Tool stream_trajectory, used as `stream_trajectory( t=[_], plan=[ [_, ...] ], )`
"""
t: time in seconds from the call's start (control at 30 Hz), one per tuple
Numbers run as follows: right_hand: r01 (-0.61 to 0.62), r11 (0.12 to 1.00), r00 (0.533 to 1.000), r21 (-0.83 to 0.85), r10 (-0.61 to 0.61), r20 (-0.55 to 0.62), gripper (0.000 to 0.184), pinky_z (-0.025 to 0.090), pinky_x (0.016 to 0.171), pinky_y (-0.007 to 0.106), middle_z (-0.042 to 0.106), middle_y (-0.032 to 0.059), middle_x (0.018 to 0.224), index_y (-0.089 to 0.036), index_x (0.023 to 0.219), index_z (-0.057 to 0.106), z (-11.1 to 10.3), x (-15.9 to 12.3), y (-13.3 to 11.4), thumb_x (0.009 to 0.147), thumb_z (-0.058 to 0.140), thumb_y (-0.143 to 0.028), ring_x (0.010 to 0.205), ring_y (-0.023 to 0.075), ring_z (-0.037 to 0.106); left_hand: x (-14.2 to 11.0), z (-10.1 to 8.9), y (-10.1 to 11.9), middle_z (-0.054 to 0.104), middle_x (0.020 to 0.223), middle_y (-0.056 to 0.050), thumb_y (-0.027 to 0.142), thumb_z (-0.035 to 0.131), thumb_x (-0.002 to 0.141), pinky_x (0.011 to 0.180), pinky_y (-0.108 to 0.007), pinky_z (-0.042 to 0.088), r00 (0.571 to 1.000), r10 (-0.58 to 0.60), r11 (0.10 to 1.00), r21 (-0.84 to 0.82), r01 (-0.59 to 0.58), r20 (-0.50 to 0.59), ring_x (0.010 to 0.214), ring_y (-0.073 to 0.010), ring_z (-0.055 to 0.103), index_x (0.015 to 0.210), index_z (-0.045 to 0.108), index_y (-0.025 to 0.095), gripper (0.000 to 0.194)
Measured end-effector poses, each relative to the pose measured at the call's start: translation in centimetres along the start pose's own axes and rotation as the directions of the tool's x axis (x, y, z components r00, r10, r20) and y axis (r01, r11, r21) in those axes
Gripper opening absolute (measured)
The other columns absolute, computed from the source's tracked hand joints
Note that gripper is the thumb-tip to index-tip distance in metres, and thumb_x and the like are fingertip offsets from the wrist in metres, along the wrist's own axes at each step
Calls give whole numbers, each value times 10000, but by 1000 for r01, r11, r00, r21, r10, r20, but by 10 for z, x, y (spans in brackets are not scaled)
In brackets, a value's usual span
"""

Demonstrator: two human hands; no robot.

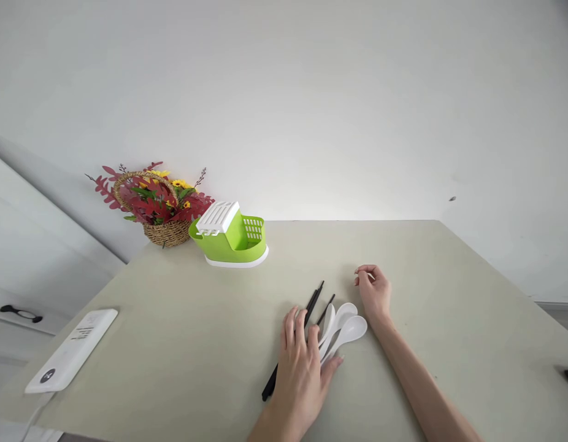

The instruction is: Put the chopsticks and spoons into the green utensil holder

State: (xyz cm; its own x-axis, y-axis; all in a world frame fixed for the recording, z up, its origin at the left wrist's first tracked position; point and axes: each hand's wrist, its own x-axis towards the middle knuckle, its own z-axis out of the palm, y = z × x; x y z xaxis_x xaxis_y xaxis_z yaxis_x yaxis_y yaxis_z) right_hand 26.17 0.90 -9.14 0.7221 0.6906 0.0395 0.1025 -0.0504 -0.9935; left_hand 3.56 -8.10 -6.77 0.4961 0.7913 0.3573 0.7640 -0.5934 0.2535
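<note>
Left grip (303,362): fingers spread over the bunch; whether they pinch any of it, I can't tell from here.
Black chopsticks (270,385): under the left grip, showing past its fingertips and at its left side.
White spoons (353,329): bowls just right of the left grip's fingers.
Right grip (375,291): loosely curled over the counter (196,337), near the spoons.
Green caddy (214,245): well beyond the left grip, leftward.

Chopsticks (314,301) left of spoons (351,330) on table (183,344)
</note>
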Motion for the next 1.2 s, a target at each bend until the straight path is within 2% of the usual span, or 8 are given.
stream_trajectory(
  t=[0.23, 0.37, 0.43, 0.57, 0.67, 0.8, 0.9, 1.2],
  plan=[
    [-6, 1000, 1000, -3, 6, 1, 120, 367, 552, 261, 625, -24, 653, -226, 819, 638, 0, -1, -2, 760, 553, -287, 574, 145, 539, 3, -12, -3, 523, 1441, -186, 442, 607, 978, 1074, -607, 490, 999, 23, 996, -88, -26, -29, 1431, -399, 435, 1322, 525, 203, 427],
    [-6, 1000, 1000, -2, 6, -2, 112, 377, 573, 262, 625, -26, 659, -230, 808, 633, 0, -1, -2, 761, 546, -281, 587, 144, 544, 24, -36, -17, 594, 1330, -162, 353, 585, 1000, 1072, -544, 503, 983, 10, 991, -127, -33, -182, 1378, -347, 499, 1317, 497, 228, 352],
    [-5, 1000, 1000, -3, 5, -2, 110, 372, 566, 262, 620, -26, 654, -230, 804, 631, 0, -1, -2, 761, 544, -282, 584, 145, 540, 44, -56, -31, 605, 1302, -161, 317, 593, 997, 1090, -534, 487, 958, 10, 994, -104, -42, -288, 1347, -330, 521, 1316, 492, 224, 347],
    [-6, 1000, 1000, -6, 6, -1, 116, 352, 541, 263, 613, -24, 644, -226, 807, 635, 1, -2, -2, 762, 549, -289, 561, 141, 515, 92, -101, -71, 584, 1351, -176, 332, 622, 982, 1154, -557, 405, 854, 20, 1000, 12, -16, -520, 1361, -332, 498, 1296, 509, 206, 357],
    [-6, 1000, 1000, -9, 6, 1, 110, 356, 544, 261, 619, -25, 644, -228, 803, 636, 1, -2, -2, 760, 552, -286, 564, 139, 512, 123, -123, -107, 537, 1427, -203, 375, 584, 996, 1202, -586, 313, 796, 23, 994, 99, 47, -604, 1425, -352, 428, 1291, 527, 181, 358],
    [-4, 1000, 1000, -17, 4, 2, 106, 359, 542, 261, 620, -30, 630, -233, 798, 637, 2, -2, -2, 758, 555, -285, 559, 140, 512, 145, -120, -145, 516, 1484, -213, 442, 548, 998, 1212, -633, 246, 813, -22, 976, 163, 144, -581, 1474, -398, 347, 1306, 555, 167, 413],
    [2, 1000, 1000, -21, -2, -1, 110, 368, 545, 262, 621, -28, 631, -232, 798, 635, 3, -1, -2, 762, 549, -290, 566, 144, 529, 150, -108, -157, 534, 1477, -207, 444, 533, 997, 1224, -647, 199, 833, -52, 967, 180, 180, -551, 1491, -411, 328, 1280, 591, 170, 398],
    [2, 999, 1000, -52, -2, 2, 114, 370, 540, 263, 614, -31, 605, -233, 795, 639, 6, -1, -3, 763, 549, -295, 545, 149, 537, 159, -101, -138, 622, 1406, -166, 294, 449, 1025, 1204, -540, 295, 844, 7, 973, 198, 118, -537, 1421, -345, 452, 1314, 589, 170, 344]
  ],
)
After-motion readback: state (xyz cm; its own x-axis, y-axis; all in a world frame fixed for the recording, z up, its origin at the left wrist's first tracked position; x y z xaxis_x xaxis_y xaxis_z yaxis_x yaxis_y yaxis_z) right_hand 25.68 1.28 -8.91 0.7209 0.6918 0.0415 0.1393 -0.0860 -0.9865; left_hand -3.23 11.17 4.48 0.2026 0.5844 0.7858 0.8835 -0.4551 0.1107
